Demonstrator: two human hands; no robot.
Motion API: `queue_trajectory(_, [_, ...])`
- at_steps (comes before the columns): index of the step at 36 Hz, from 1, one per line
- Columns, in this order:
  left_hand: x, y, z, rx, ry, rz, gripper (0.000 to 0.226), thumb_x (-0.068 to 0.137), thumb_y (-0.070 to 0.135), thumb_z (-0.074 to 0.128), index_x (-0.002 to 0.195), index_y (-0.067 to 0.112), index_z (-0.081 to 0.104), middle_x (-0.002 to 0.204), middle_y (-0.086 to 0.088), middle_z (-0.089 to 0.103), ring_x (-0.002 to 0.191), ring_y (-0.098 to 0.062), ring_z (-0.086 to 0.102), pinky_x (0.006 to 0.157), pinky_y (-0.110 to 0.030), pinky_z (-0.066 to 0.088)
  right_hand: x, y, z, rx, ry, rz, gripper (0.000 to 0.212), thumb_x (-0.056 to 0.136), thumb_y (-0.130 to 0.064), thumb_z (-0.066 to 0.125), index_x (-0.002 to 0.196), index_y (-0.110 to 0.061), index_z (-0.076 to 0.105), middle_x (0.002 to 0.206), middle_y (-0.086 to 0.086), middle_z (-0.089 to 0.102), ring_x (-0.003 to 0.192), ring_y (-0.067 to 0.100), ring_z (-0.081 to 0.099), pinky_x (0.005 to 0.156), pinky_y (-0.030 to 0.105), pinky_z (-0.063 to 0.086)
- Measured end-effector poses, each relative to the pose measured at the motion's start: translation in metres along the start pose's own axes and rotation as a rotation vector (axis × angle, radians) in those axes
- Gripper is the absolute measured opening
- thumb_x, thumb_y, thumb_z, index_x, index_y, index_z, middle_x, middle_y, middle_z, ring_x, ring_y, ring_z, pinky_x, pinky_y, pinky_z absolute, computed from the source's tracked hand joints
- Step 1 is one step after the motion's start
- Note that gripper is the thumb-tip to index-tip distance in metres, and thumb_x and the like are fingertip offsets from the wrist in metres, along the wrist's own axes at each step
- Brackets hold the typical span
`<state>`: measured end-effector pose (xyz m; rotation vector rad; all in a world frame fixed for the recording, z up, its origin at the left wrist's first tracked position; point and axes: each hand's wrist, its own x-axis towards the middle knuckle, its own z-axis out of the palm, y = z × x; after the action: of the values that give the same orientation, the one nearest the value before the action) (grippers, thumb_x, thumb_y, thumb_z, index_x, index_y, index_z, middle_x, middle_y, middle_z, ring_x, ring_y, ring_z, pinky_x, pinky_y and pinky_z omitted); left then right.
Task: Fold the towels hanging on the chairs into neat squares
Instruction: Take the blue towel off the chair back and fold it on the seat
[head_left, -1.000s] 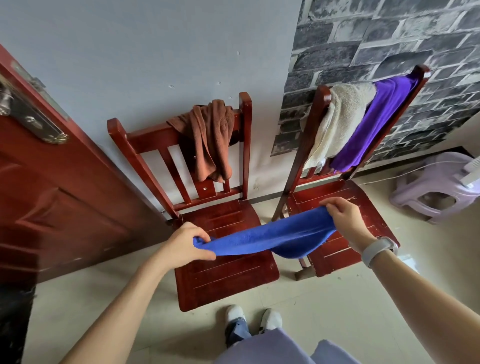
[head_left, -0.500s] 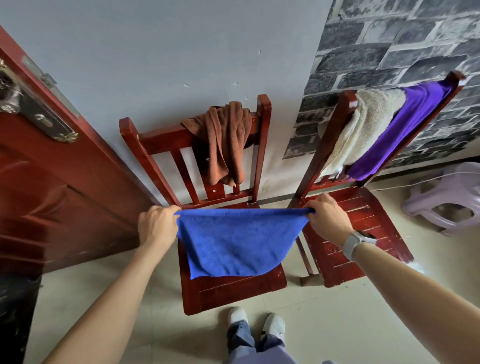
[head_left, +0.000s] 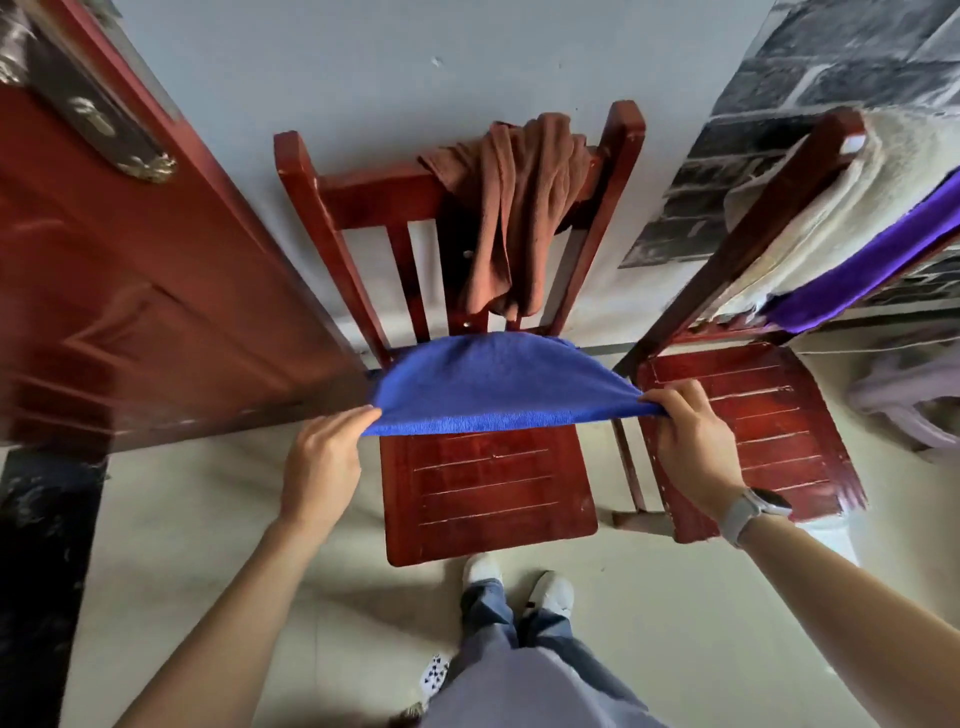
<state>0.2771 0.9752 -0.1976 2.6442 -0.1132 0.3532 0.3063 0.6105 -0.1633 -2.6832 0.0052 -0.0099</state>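
Note:
A blue towel (head_left: 498, 384) is stretched flat over the back half of the left chair's red seat (head_left: 488, 488). My left hand (head_left: 324, 460) pinches its near left corner and my right hand (head_left: 691, 441), with a pale watch on the wrist, pinches its near right corner. A brown towel (head_left: 519, 218) hangs bunched over the left chair's backrest. On the right chair's backrest (head_left: 748, 228) hang a cream towel (head_left: 852, 208) and a purple towel (head_left: 872, 265).
A red door (head_left: 130, 291) stands open at the left, close to the left chair. The right chair's seat (head_left: 753, 426) is bare. A pale purple plastic stool (head_left: 904, 405) stands at far right. My feet (head_left: 514, 582) are on the tiled floor before the chair.
The blue towel hung down from both hands half a second ago; now it is lowered and spread over the left chair's seat. The view has tilted down and shifted left.

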Motion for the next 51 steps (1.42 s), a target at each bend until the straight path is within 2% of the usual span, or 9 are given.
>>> queue_trajectory(5, [-0.047, -0.023, 0.055, -0.042, -0.169, -0.035, 0.045, 0.056, -0.027, 0.05, 0.09, -0.005, 0.071, 0.093, -0.019, 0.071, 0.079, -0.033, 0.069, 0.081, -0.032, 0.045, -0.033, 0.034, 0.065, -0.037, -0.235, 0.103, 0.026, 0.084, -0.003, 0.058, 0.11, -0.006, 0.063, 0.106, 0.013, 0.055, 0.083, 0.037, 0.059, 0.064, 0.041, 0.05])
queue_trajectory(12, [-0.124, -0.047, 0.119, 0.004, -0.564, -0.158, 0.053, 0.046, -0.029, 0.056, 0.085, 0.002, 0.074, 0.091, -0.014, 0.073, 0.068, -0.033, 0.069, 0.06, -0.036, 0.056, -0.088, 0.078, 0.153, -0.093, -0.563, 0.256, 0.025, 0.087, -0.004, 0.052, 0.105, -0.008, 0.068, 0.11, 0.018, 0.056, 0.098, 0.037, 0.057, 0.077, 0.04, 0.047])
queue_trajectory(17, [-0.175, -0.063, 0.156, 0.089, -0.948, -0.31, 0.054, 0.074, -0.011, 0.046, 0.119, 0.014, 0.062, 0.127, -0.005, 0.06, 0.108, -0.029, 0.06, 0.087, -0.033, 0.046, -0.13, 0.108, 0.191, -0.193, -0.74, 0.321, 0.025, 0.091, -0.01, 0.047, 0.107, -0.014, 0.066, 0.113, 0.011, 0.055, 0.099, 0.031, 0.055, 0.073, 0.035, 0.046])
queue_trajectory(22, [-0.183, -0.07, 0.177, 0.167, -1.239, -0.295, 0.038, 0.087, 0.012, 0.045, 0.121, 0.024, 0.056, 0.119, -0.003, 0.061, 0.106, -0.027, 0.057, 0.082, -0.033, 0.045, -0.148, 0.122, 0.214, -0.277, -1.061, 0.349, 0.04, 0.091, -0.013, 0.039, 0.124, -0.03, 0.053, 0.13, 0.0, 0.044, 0.124, 0.02, 0.04, 0.091, 0.034, 0.044])
queue_trajectory(27, [-0.148, -0.078, 0.203, 0.167, -1.009, -0.315, 0.027, 0.088, 0.013, 0.048, 0.11, 0.012, 0.063, 0.111, -0.01, 0.064, 0.102, -0.031, 0.057, 0.083, -0.041, 0.047, -0.118, 0.124, 0.236, -0.211, -1.034, 0.38, 0.037, 0.091, -0.014, 0.04, 0.126, -0.022, 0.052, 0.137, 0.005, 0.045, 0.127, 0.024, 0.041, 0.101, 0.035, 0.038])
queue_trajectory(35, [-0.064, -0.09, 0.253, 0.058, -0.597, -0.22, 0.03, 0.084, -0.002, 0.049, 0.112, 0.0, 0.06, 0.114, -0.02, 0.057, 0.103, -0.039, 0.053, 0.087, -0.045, 0.046, -0.011, 0.118, 0.282, -0.098, -0.721, 0.232, 0.039, 0.088, -0.003, 0.039, 0.121, -0.015, 0.057, 0.126, 0.013, 0.05, 0.115, 0.031, 0.048, 0.091, 0.039, 0.045])
queue_trajectory(41, [-0.018, -0.112, 0.29, 0.215, -0.644, -0.177, 0.057, 0.088, 0.017, 0.054, 0.141, 0.009, 0.035, 0.15, -0.011, 0.03, 0.14, -0.036, 0.015, 0.104, -0.051, 0.027, 0.049, 0.12, 0.303, -0.141, -0.486, 0.01, 0.034, 0.092, -0.014, 0.043, 0.125, -0.018, 0.052, 0.132, 0.012, 0.043, 0.12, 0.034, 0.038, 0.091, 0.044, 0.038])
queue_trajectory(46, [0.006, -0.12, 0.302, 0.224, -0.59, -0.091, 0.037, 0.082, 0.013, 0.06, 0.118, 0.008, 0.058, 0.112, -0.014, 0.062, 0.116, -0.035, 0.044, 0.101, -0.044, 0.028, 0.071, 0.124, 0.313, -0.259, -0.523, -0.048, 0.036, 0.094, -0.028, 0.044, 0.128, -0.019, 0.047, 0.133, 0.01, 0.045, 0.123, 0.03, 0.038, 0.099, 0.044, 0.029])
queue_trajectory(51, [0.01, -0.121, 0.288, 0.113, -0.674, -0.082, 0.014, 0.08, 0.013, 0.066, 0.092, 0.006, 0.066, 0.083, -0.012, 0.067, 0.085, -0.034, 0.061, 0.082, -0.038, 0.039, 0.071, 0.132, 0.31, -0.281, -0.582, 0.041, 0.033, 0.091, -0.03, 0.044, 0.119, -0.013, 0.048, 0.121, 0.01, 0.052, 0.114, 0.029, 0.044, 0.094, 0.042, 0.029])
